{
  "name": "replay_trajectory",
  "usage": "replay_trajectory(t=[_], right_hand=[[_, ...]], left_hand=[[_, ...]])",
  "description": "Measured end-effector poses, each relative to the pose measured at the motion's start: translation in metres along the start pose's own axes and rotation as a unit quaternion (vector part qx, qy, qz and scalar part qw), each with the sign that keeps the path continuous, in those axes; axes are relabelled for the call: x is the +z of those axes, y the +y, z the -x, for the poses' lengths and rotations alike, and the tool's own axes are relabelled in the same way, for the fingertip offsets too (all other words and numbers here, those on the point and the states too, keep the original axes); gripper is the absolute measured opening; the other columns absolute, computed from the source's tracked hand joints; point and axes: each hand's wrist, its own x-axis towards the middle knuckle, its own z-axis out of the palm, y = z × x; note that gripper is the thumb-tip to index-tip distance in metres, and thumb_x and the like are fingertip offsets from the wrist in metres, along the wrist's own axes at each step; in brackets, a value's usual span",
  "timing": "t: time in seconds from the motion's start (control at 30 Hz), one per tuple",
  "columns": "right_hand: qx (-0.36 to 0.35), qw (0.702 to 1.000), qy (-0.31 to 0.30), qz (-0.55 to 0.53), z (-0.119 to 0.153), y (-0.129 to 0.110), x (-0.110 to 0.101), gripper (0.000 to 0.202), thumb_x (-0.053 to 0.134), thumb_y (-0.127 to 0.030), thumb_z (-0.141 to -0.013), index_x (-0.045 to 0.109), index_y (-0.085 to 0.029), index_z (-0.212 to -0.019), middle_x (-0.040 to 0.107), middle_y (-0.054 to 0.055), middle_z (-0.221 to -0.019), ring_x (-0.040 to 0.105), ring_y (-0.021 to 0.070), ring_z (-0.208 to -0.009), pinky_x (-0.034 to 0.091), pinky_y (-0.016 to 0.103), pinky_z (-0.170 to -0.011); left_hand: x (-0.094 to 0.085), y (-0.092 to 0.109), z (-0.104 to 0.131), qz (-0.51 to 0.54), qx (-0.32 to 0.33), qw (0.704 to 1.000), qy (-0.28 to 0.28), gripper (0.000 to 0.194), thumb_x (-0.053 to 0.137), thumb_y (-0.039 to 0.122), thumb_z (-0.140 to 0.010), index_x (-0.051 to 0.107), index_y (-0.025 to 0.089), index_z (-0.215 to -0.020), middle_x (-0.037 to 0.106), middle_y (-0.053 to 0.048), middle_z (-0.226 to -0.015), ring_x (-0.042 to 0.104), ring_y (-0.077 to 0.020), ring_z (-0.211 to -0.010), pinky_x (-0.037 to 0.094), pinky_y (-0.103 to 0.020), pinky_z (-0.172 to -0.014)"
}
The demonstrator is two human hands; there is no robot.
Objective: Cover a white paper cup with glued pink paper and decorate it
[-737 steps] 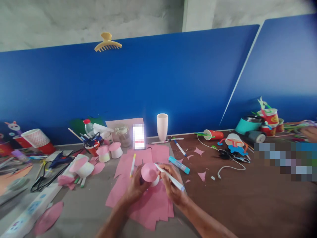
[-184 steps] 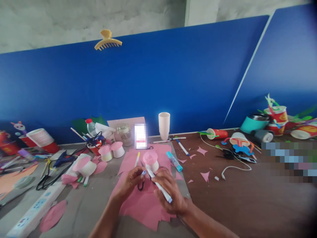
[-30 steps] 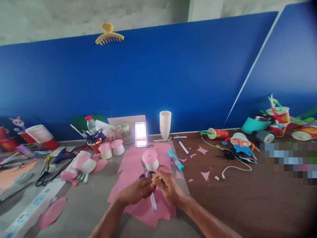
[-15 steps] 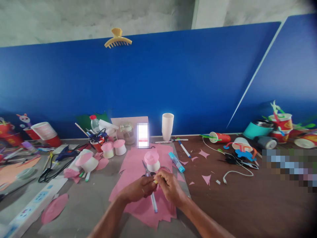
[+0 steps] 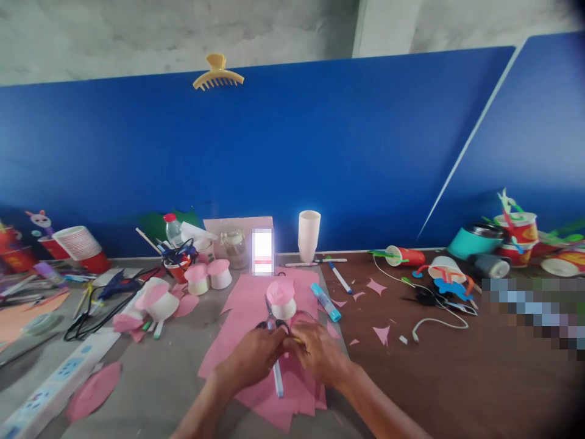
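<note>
My left hand [image 5: 259, 352] and my right hand [image 5: 319, 352] meet fingertip to fingertip over a stack of pink paper [image 5: 256, 292]. Both are closed. A small yellow thing [image 5: 298, 340] pokes out between my right fingers; its kind is unclear. Whatever my left fingers pinch is hidden. Just beyond them stands a small white paper cup [image 5: 284, 308] topped with a pink paper disc [image 5: 280, 291]. Dark-handled scissors [image 5: 269, 310] lie beside the cup, partly behind my left hand. Below my hands a white pen [image 5: 278, 379] rests on the paper.
A blue glue stick or marker [image 5: 326, 302] lies right of the paper. Pink scraps [image 5: 381, 335] dot the brown table. Behind are a bright phone screen [image 5: 262, 251] and a white cup stack [image 5: 309, 236]. More pink-topped cups [image 5: 220, 275] and a power strip [image 5: 59, 381] are leftward.
Both hands have shifted slightly, with the left turned more palm-down. The yellow thing has moved a little right with my right fingers. The pen's lower end has swung slightly left.
</note>
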Motion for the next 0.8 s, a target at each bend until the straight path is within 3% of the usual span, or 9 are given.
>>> replay_trajectory(t=[0.07, 0.2, 0.33, 0.57, 0.8], right_hand=[[-0.019, 1.000, -0.007, 0.014, -0.002, 0.002, 0.000, 0.031, 0.053, -0.029, -0.097, 0.056, -0.021, -0.067, 0.065, 0.006, -0.076, 0.060, 0.0200, -0.073, 0.042, 0.031, -0.069], [0.016, 0.999, -0.049, -0.009, -0.003, 0.006, 0.003, 0.041, 0.046, -0.029, -0.102, 0.056, -0.020, -0.063, 0.064, 0.003, -0.063, 0.058, 0.0174, -0.061, 0.040, 0.030, -0.063], [0.026, 0.998, -0.055, -0.003, 0.000, 0.008, 0.006, 0.040, 0.044, -0.025, -0.102, 0.060, -0.019, -0.065, 0.067, 0.004, -0.063, 0.059, 0.0176, -0.062, 0.041, 0.031, -0.067], [-0.087, 0.989, -0.065, 0.097, 0.001, 0.000, -0.001, 0.037, 0.039, -0.025, -0.104, 0.066, -0.020, -0.080, 0.073, 0.009, -0.078, 0.060, 0.0204, -0.067, 0.042, 0.041, -0.087], [-0.057, 0.994, -0.068, 0.067, -0.004, 0.008, 0.002, 0.051, 0.032, -0.030, -0.107, 0.067, -0.019, -0.071, 0.072, 0.009, -0.068, 0.060, 0.0206, -0.063, 0.042, 0.040, -0.081]], left_hand=[[0.004, -0.004, -0.001, -0.012, 0.008, 1.000, 0.011, 0.020, 0.041, 0.016, -0.100, 0.061, 0.019, -0.102, 0.075, -0.010, -0.097, 0.071, -0.0249, -0.086, 0.050, -0.030, -0.073], [0.012, -0.009, -0.003, -0.032, 0.035, 0.998, 0.039, 0.021, 0.040, 0.015, -0.100, 0.061, 0.018, -0.096, 0.074, -0.011, -0.091, 0.070, -0.0239, -0.079, 0.051, -0.031, -0.071], [0.009, -0.008, -0.001, -0.013, 0.030, 0.999, 0.029, 0.019, 0.040, 0.018, -0.101, 0.059, 0.018, -0.097, 0.073, -0.010, -0.091, 0.069, -0.0232, -0.079, 0.049, -0.030, -0.071], [-0.002, -0.010, 0.010, 0.118, 0.039, 0.992, 0.020, 0.021, 0.043, 0.027, -0.102, 0.058, 0.022, -0.087, 0.070, -0.004, -0.082, 0.064, -0.0201, -0.076, 0.041, -0.027, -0.065], [0.004, -0.007, 0.000, -0.018, 0.029, 0.999, 0.033, 0.020, 0.040, 0.012, -0.098, 0.059, 0.019, -0.095, 0.072, -0.010, -0.089, 0.068, -0.0235, -0.078, 0.047, -0.030, -0.070]])
